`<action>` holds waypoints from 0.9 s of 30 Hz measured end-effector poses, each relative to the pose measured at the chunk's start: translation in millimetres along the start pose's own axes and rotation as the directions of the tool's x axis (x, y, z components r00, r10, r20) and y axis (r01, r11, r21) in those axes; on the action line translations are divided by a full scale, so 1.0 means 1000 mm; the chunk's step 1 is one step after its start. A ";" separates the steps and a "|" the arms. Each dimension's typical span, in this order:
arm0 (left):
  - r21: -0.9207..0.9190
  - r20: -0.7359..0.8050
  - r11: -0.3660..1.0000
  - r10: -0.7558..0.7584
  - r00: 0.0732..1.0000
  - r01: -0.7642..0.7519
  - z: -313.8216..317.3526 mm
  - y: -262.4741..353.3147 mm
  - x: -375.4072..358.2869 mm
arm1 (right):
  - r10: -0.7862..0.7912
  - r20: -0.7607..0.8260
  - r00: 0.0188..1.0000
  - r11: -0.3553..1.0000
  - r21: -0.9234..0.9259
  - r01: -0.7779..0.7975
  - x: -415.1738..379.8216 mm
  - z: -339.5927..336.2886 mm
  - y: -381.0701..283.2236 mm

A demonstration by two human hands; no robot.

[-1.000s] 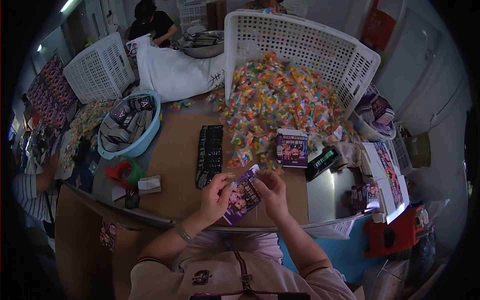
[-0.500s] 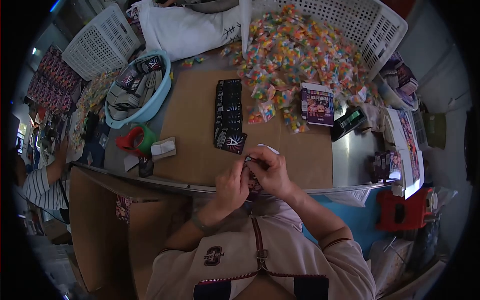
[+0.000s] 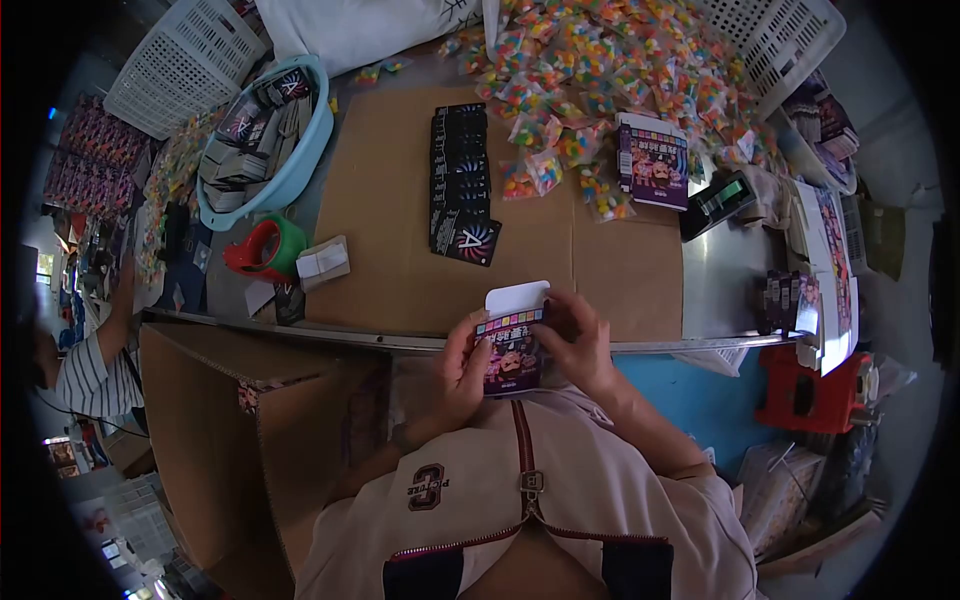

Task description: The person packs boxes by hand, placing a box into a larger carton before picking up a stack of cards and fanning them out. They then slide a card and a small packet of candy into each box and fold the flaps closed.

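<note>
A small purple printed box (image 3: 512, 362) with its white top flap raised is held upright at the table's front edge. My left hand (image 3: 464, 368) grips its left side, thumb on the front. On the right side my right hand (image 3: 580, 345) is closed on the same box near the flap. Beyond them, on a cardboard sheet (image 3: 380, 200), lies an overlapping row of black cards (image 3: 460, 180). A similar purple box (image 3: 654, 165) rests farther right, beside a heap of clear bags of colourful candy (image 3: 610, 70).
A blue basin (image 3: 318, 130) of card packs stands at the left, near a red and green tape dispenser (image 3: 270, 248) and a small white stack (image 3: 324, 262). An open carton (image 3: 210, 420) sits below the table edge. A striped sleeve (image 3: 92, 375) shows another person at far left.
The box has come into full view between my hands, front showing and white flap raised; before, my fingers were bunched together over it. The whole view has shifted slightly.
</note>
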State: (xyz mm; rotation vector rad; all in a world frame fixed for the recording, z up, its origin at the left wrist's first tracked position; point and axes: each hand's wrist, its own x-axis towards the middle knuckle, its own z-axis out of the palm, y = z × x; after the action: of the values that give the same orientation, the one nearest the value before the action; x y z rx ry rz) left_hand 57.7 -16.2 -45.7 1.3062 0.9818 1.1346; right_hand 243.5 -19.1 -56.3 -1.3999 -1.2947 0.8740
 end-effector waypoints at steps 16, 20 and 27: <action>0.269 0.152 0.963 -0.020 0.988 -0.022 -0.026 0.013 -0.002 | 0.510 0.452 0.732 0.721 0.240 -0.650 0.005 -0.029 -0.040; 0.147 -0.004 0.984 -0.103 0.995 0.102 -0.023 0.022 -0.005 | 0.461 0.443 0.769 0.817 0.127 -0.563 -0.001 -0.036 -0.044; -0.017 0.273 0.989 -0.138 0.952 0.148 -0.033 0.017 0.010 | -0.016 0.438 0.899 1.000 0.014 0.011 0.003 -0.036 -0.057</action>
State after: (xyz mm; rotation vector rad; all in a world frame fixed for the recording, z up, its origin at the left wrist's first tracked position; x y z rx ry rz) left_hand 26.3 -1.0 -30.1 1.2985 0.8333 0.8338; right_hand 263.3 -27.1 7.3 -1.2205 -1.6294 1.2339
